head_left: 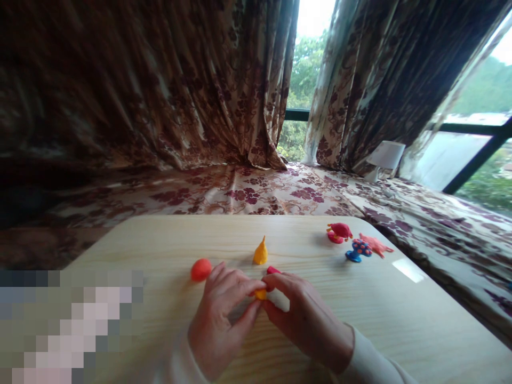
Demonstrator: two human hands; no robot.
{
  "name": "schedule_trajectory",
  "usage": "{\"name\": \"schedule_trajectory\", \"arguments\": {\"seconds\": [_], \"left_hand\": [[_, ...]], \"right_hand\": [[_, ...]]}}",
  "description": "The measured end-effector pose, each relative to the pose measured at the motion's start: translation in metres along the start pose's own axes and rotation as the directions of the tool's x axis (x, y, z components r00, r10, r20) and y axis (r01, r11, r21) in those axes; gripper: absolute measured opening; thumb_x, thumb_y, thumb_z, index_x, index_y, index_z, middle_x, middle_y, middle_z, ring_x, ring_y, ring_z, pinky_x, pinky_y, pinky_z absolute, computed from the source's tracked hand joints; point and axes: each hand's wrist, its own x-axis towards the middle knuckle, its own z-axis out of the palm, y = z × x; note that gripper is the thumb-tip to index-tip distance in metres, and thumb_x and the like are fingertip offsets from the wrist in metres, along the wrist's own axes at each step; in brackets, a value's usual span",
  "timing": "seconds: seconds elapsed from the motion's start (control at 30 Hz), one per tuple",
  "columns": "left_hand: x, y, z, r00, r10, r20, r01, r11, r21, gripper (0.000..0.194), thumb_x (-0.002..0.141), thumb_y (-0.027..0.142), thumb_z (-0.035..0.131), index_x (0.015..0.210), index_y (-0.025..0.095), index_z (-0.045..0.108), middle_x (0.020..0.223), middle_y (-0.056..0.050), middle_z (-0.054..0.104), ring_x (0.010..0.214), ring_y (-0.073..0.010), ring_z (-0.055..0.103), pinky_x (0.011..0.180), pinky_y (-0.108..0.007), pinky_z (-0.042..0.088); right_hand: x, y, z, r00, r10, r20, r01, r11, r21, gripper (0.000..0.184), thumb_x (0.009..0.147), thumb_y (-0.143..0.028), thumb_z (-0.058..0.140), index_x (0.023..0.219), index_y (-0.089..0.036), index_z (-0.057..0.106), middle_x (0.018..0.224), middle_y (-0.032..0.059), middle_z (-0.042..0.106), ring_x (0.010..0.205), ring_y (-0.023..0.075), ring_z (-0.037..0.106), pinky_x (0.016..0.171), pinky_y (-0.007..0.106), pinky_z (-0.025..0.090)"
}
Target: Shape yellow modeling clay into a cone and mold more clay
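Observation:
My left hand (224, 314) and my right hand (300, 314) meet over the table, thumbs and fingertips pinching a small yellow lump of modelling clay (261, 294) between them. Most of the lump is hidden by the fingers. Just beyond it lies a short red clay piece (273, 270), close to my right fingertips. A yellow clay cone (261, 252) with a thin pointed top stands upright farther back. To the left of my left hand rests an orange-red clay ball (200, 270).
On the table (160, 240), at the back right, are a red clay figure (340, 231), a blue clay mushroom shape with pink dots (359, 249) and a pink flat clay figure (376, 245). A white lamp (386, 156) stands beyond, near patterned curtains (224, 80).

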Motion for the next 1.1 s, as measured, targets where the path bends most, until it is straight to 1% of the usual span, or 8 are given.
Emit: {"name": "schedule_trajectory", "arguments": {"seconds": [0.1,0.17,0.27,0.4,0.47,0.6,0.93,1.1], "left_hand": [[0.001,-0.003,0.000,0.990,-0.131,-0.057,0.127,0.990,-0.063,0.017,0.077,0.018,0.057,0.091,0.025,0.064,0.081,0.001,0.069,0.083,-0.0192,0.065,0.099,-0.049,0.041],[0.001,-0.005,0.001,0.967,-0.248,-0.067,0.237,0.962,-0.139,0.013,0.077,0.022,0.058,0.088,0.024,0.064,0.081,0.000,0.070,0.082,-0.0190,0.067,0.094,-0.044,0.047],[0.000,-0.007,0.003,0.935,-0.354,-0.023,0.340,0.912,-0.229,0.013,0.078,0.025,0.058,0.089,0.022,0.064,0.083,-0.001,0.071,0.079,-0.0178,0.068,0.079,-0.033,0.054],[-0.001,-0.007,0.006,0.969,-0.247,-0.026,0.242,0.963,-0.120,0.010,0.074,0.023,0.061,0.083,0.022,0.067,0.083,-0.003,0.070,0.085,-0.0209,0.064,0.081,-0.037,0.053],[-0.002,-0.008,0.006,0.982,-0.190,0.001,0.190,0.980,-0.063,0.010,0.074,0.023,0.061,0.081,0.023,0.068,0.085,-0.004,0.070,0.088,-0.0224,0.062,0.082,-0.039,0.052],[-0.003,-0.011,0.008,0.983,-0.180,0.045,0.180,0.984,0.000,0.014,0.076,0.025,0.060,0.087,0.022,0.068,0.089,-0.006,0.068,0.089,-0.0229,0.060,0.082,-0.040,0.051],[-0.005,-0.010,0.009,0.985,-0.155,0.075,0.154,0.988,0.019,0.013,0.082,0.025,0.056,0.089,0.021,0.066,0.086,-0.005,0.067,0.086,-0.0215,0.059,0.079,-0.039,0.049],[-0.004,-0.009,0.010,0.986,-0.148,0.081,0.146,0.989,0.032,0.013,0.083,0.026,0.055,0.087,0.020,0.066,0.084,-0.005,0.067,0.084,-0.0216,0.059,0.078,-0.039,0.048]], "right_hand": [[0.002,0.001,-0.005,0.996,0.026,-0.084,-0.015,0.993,0.118,0.012,0.076,-0.012,0.062,0.086,-0.018,0.062,0.081,0.0026,0.067,0.075,0.0168,0.062,0.072,0.029,0.050],[0.003,0.001,-0.008,0.992,0.041,-0.120,-0.016,0.979,0.201,0.018,0.075,-0.015,0.064,0.093,-0.017,0.063,0.085,0.0035,0.067,0.077,0.0167,0.062,0.072,0.029,0.051],[0.005,0.002,-0.010,0.995,0.063,-0.082,-0.035,0.952,0.303,0.022,0.075,-0.014,0.063,0.097,-0.017,0.062,0.086,0.0036,0.067,0.073,0.0150,0.062,0.066,0.027,0.052],[0.006,0.002,-0.009,0.993,0.027,-0.112,0.013,0.939,0.344,0.019,0.080,-0.011,0.057,0.097,-0.017,0.063,0.086,0.0040,0.065,0.071,0.0134,0.061,0.064,0.025,0.052],[0.006,0.001,-0.010,0.991,-0.037,-0.125,0.073,0.952,0.296,0.022,0.082,-0.010,0.054,0.100,-0.019,0.063,0.093,0.0057,0.063,0.075,0.0136,0.061,0.068,0.026,0.052],[0.003,0.001,-0.009,0.991,-0.123,-0.052,0.129,0.983,0.133,0.033,0.084,-0.006,0.050,0.112,-0.022,0.061,0.102,0.0069,0.063,0.088,0.0160,0.061,0.080,0.030,0.050],[0.000,0.002,-0.003,0.997,-0.070,0.019,0.069,0.996,0.049,0.030,0.080,-0.004,0.057,0.103,-0.022,0.062,0.094,0.0023,0.068,0.082,0.0152,0.062,0.077,0.026,0.048],[0.001,0.000,-0.001,0.997,-0.072,0.030,0.070,0.996,0.050,0.025,0.080,-0.006,0.058,0.097,-0.022,0.065,0.085,0.0014,0.068,0.083,0.0159,0.063,0.082,0.028,0.048]]}}
